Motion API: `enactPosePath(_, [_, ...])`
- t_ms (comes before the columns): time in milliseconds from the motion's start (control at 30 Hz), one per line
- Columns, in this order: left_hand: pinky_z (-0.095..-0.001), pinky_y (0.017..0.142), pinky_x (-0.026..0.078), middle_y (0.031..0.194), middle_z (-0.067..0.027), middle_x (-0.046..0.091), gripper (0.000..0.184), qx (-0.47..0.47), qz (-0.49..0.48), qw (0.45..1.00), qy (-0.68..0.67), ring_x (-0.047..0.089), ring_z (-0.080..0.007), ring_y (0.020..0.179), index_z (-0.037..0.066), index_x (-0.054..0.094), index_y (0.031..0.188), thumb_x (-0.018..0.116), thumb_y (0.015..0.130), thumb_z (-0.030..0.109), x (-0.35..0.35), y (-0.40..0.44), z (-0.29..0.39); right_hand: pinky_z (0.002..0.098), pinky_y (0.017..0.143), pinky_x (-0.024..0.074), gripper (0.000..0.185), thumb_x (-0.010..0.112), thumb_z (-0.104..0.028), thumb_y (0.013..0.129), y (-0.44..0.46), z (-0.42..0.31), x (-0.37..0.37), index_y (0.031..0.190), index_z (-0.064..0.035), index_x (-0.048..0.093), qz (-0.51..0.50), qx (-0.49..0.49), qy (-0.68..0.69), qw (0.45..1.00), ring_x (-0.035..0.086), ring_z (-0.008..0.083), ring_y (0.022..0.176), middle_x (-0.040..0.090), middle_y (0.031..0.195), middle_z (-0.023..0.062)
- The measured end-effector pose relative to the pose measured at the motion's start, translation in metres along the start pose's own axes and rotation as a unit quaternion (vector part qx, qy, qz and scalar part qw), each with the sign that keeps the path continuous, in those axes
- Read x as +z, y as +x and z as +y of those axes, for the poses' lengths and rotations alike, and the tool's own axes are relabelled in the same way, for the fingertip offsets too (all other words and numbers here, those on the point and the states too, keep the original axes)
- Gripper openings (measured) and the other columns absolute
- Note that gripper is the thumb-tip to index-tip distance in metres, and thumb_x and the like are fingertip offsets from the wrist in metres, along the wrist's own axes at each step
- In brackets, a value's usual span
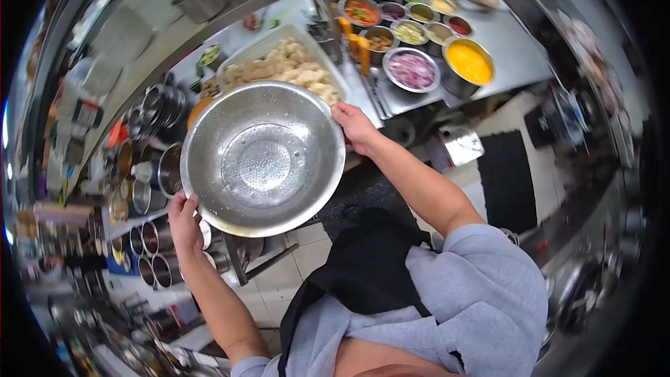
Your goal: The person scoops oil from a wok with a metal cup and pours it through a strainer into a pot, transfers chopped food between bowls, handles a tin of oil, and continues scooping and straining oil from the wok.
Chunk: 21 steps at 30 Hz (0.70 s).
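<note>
A large metal colander [262,157] is held up in front of me, tilted so that I look into it. Its perforated bottom is wet, and only small drops or bits cling to the inside. My left hand [185,223] grips the rim at the lower left. At the upper right of the rim, my right hand [354,128] is closed round the edge. Just behind the colander stands a pale plastic tub [338,84] with whitish chunks of food [286,63] in it; the colander hides its near part.
Metal bowls fill the counter at upper right, among them chopped red onion [412,70] and a yellow liquid [469,61]. Orange-handled tools [363,56] stand beside the tub. Metal pots [155,237] sit at lower left. A dark mat [508,181] lies on the tiled floor.
</note>
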State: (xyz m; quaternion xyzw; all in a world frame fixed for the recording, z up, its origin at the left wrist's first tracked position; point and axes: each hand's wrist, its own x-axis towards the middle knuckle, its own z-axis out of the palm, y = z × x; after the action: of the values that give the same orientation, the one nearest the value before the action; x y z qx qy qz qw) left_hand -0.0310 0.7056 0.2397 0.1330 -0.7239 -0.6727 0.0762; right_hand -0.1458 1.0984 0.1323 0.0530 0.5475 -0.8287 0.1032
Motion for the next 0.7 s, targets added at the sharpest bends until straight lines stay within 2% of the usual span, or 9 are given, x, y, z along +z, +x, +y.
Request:
enactPosePath(67, [-0.0236, 0.06, 0.045, 0.08, 0.0016, 0.058, 0.005, 0.025, -0.052, 0.998, -0.028, 0.054, -0.0072, 0.071, 0.008, 0.056, 0.088, 0.06, 0.088, 0.011, 0.037, 0.009, -0.006, 0.0305, 0.051, 0.0462, 0.023, 0.046, -0.028, 0.101, -0.032, -0.009, -0.034, 0.096, -0.0101, 0.059, 0.06, -0.012, 0.017, 0.998, 0.054, 0.0104, 0.061, 0.057, 0.075, -0.0005])
enactPosePath(133, [-0.0214, 0.054, 0.043, 0.076, 0.0025, 0.057, 0.007, 0.026, -0.146, 0.987, -0.067, 0.052, -0.0055, 0.064, 0.009, 0.054, 0.083, 0.059, 0.088, 0.01, 0.08, 0.014, 0.0, 0.0285, 0.061, 0.0519, 0.035, 0.041, -0.037, 0.102, -0.064, -0.02, -0.076, 0.102, -0.0082, 0.061, 0.066, -0.023, 0.118, 0.991, 0.061, 0.0118, 0.067, 0.065, 0.083, 0.0019])
enactPosePath(200, [-0.0191, 0.05, 0.041, 0.073, 0.0031, 0.055, 0.01, 0.019, -0.17, 0.983, -0.062, 0.05, -0.0049, 0.059, 0.01, 0.052, 0.08, 0.058, 0.088, 0.01, 0.132, 0.008, 0.013, 0.0291, 0.066, 0.0529, 0.043, 0.036, -0.039, 0.102, -0.096, -0.029, -0.129, 0.108, -0.0054, 0.061, 0.057, -0.035, 0.134, 0.989, 0.064, 0.0131, 0.072, 0.067, 0.087, 0.0054])
enactPosePath(267, [-0.0207, 0.052, 0.045, 0.072, 0.0028, 0.054, 0.011, 0.044, -0.192, 0.98, -0.041, 0.051, -0.0055, 0.06, 0.01, 0.052, 0.078, 0.057, 0.088, 0.01, 0.19, 0.005, 0.02, 0.0329, 0.078, 0.0532, 0.049, 0.034, -0.042, 0.102, -0.131, -0.03, -0.185, 0.121, -0.002, 0.057, 0.069, -0.098, 0.14, 0.983, 0.065, 0.0177, 0.084, 0.067, 0.1, 0.0106])
enactPosePath(333, [-0.0258, 0.053, 0.052, 0.071, 0.0022, 0.052, 0.012, 0.031, -0.235, 0.971, -0.029, 0.053, -0.007, 0.062, 0.008, 0.053, 0.075, 0.057, 0.086, 0.011, 0.253, -0.005, 0.031, 0.0319, 0.079, 0.0505, 0.05, 0.034, -0.043, 0.102, -0.187, -0.041, -0.216, 0.123, -0.004, 0.055, 0.135, -0.129, 0.168, 0.968, 0.064, 0.0163, 0.085, 0.066, 0.1, 0.0086])
enactPosePath(400, [-0.0255, 0.052, 0.051, 0.071, 0.0024, 0.051, 0.01, 0.053, -0.271, 0.961, 0.012, 0.054, -0.0074, 0.065, 0.008, 0.054, 0.077, 0.059, 0.085, 0.012, 0.323, -0.023, 0.037, 0.0343, 0.072, 0.05, 0.052, 0.037, -0.047, 0.1, -0.233, -0.034, -0.256, 0.126, -0.0044, 0.052, 0.207, -0.16, 0.185, 0.947, 0.061, 0.0189, 0.084, 0.062, 0.102, 0.0091])
enactPosePath(500, [-0.0267, 0.05, 0.049, 0.069, 0.0005, 0.054, 0.012, 0.1, -0.354, 0.924, 0.103, 0.054, -0.0098, 0.06, 0.005, 0.059, 0.077, 0.061, 0.082, 0.016, 0.442, -0.047, 0.03, 0.0353, 0.074, 0.0483, 0.053, 0.043, -0.051, 0.097, -0.291, 0.011, -0.325, 0.122, -0.0054, 0.053, 0.291, -0.165, 0.252, 0.908, 0.06, 0.0244, 0.084, 0.058, 0.099, 0.011])
enactPosePath(600, [-0.0276, 0.048, 0.046, 0.066, -0.003, 0.059, 0.019, 0.179, -0.4, 0.873, 0.212, 0.054, -0.013, 0.056, 0.002, 0.062, 0.074, 0.062, 0.077, 0.021, 0.572, -0.107, 0.017, 0.0344, 0.066, 0.0484, 0.045, 0.047, -0.046, 0.097, -0.359, 0.078, -0.376, 0.123, -0.0091, 0.051, 0.357, -0.147, 0.304, 0.871, 0.061, 0.0216, 0.074, 0.06, 0.096, 0.0101])
enactPosePath(700, [-0.0397, 0.066, 0.052, 0.067, -0.016, 0.064, 0.03, 0.264, -0.447, 0.785, 0.34, 0.064, -0.0257, 0.062, -0.002, 0.064, 0.077, 0.062, 0.074, 0.029, 0.704, -0.16, -0.024, 0.0351, 0.064, 0.0488, 0.047, 0.047, -0.047, 0.097, -0.428, 0.139, -0.392, 0.124, -0.0091, 0.052, 0.441, -0.12, 0.352, 0.817, 0.06, 0.0223, 0.073, 0.06, 0.098, 0.0122])
